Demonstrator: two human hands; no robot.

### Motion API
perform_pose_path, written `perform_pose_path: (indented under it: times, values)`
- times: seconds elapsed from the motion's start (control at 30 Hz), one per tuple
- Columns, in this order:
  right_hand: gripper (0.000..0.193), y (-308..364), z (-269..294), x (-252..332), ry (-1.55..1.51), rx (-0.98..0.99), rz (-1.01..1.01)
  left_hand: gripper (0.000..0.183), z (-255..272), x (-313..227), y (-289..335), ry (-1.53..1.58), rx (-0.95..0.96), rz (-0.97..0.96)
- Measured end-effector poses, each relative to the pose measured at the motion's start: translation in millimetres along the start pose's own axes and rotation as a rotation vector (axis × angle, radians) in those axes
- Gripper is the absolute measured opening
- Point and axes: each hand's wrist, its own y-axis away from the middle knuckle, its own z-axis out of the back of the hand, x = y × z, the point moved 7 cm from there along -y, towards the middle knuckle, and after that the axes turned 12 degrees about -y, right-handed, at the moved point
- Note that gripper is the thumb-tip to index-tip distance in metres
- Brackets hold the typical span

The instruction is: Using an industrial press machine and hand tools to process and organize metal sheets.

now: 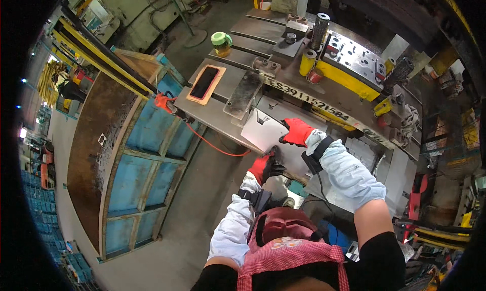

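A flat, pale metal plate [260, 132] with a small notched cut-out is tilted at the front of the press bed. My right hand [297, 132], in a red and black glove, is closed on its right edge. Below, my left hand [266, 168], gloved the same way, has its fingers closed at the plate's lower corner. Behind the plate is the yellow die set [349, 78] with a drilled steel top block. More flat sheet metal [344, 182] lies to the right of my right forearm.
On the slotted bed [245, 55] stand a green-lidded bottle [221, 44] and a phone [205, 82] on cardboard. A red air gun [164, 102] with an orange hose hangs left. A large blue-sided metal bin [147, 177] stands on the floor at left.
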Motion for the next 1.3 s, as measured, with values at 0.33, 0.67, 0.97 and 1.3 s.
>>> perform_pose_path:
  times: [0.33, 0.67, 0.97, 1.3]
  values:
    - [0.039, 9.1, -30.1, 31.0, 0.001, -0.082, 0.036, 0.031, 28.6, 21.2, -4.1, -0.017, 0.081, -0.668]
    - [0.056, 8.1, -65.0, 72.9, -0.111, -0.102, 0.001, 0.035, 59.6, -3.4, 58.4, 0.238, 0.272, -0.393]
    - [0.056, 18.5, -86.6, 69.5, -0.275, -0.193, -0.102, 0.036, 44.4, -16.8, 99.3, 0.545, 0.507, -0.284]
    - [0.032, 31.4, -143.5, 69.5, -0.479, 0.057, 0.22, 0.029, 104.2, -0.6, 167.8, -1.069, -0.397, -0.836]
